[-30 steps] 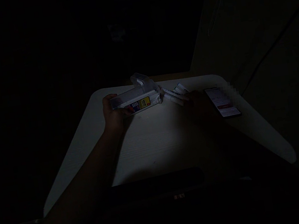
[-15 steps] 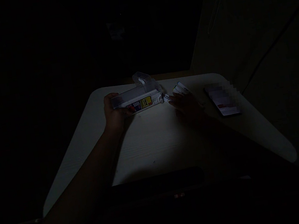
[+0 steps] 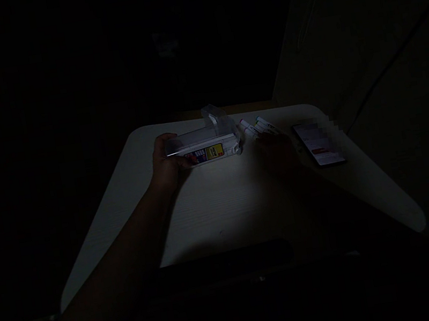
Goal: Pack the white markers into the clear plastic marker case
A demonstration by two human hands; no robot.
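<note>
My left hand (image 3: pixel 166 162) is closed round the left end of a clear plastic marker case (image 3: pixel 203 140), which has a yellow and dark blue label on its near side. A see-through lid stands up at the case's right end. Several white markers (image 3: pixel 260 125) with coloured ends lie on the table to the right of the case. Close against their near ends is my right hand (image 3: pixel 278 153), deep in shadow. Its fingers are too dark to make out, so whether it grips a marker cannot be told.
A phone (image 3: pixel 322 146) with a lit screen lies at the right of the white table (image 3: pixel 212 199). The room around is very dark. A wall with a hanging cable (image 3: pixel 397 55) rises beyond the table's right side.
The case in my left hand has shifted slightly right. My right hand has drawn away from the case, a little to the right, and more of the markers shows.
</note>
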